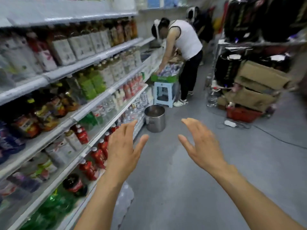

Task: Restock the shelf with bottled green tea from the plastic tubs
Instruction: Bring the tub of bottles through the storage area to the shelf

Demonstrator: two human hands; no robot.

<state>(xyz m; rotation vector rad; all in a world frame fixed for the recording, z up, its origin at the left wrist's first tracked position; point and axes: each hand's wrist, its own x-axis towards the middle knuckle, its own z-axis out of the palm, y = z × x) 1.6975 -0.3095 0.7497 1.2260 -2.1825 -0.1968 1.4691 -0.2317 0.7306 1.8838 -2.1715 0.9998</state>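
My left hand [123,146] and my right hand [201,145] are stretched out in front of me over the grey aisle floor, fingers straight and spread, holding nothing. The drinks shelf [93,100] runs along my left, several tiers deep. Green-labelled tea bottles [90,83] stand in a row on a middle tier, well above and left of my left hand. No plastic tub shows in this view. The picture is blurred.
A steel pot [155,117] stands on the floor ahead, beside the shelf. Behind it a pale blue stool [164,94] carries a green box [164,78], over which a person in a white top [186,40] bends. Cardboard boxes [259,83] and a red basket [242,114] sit at right.
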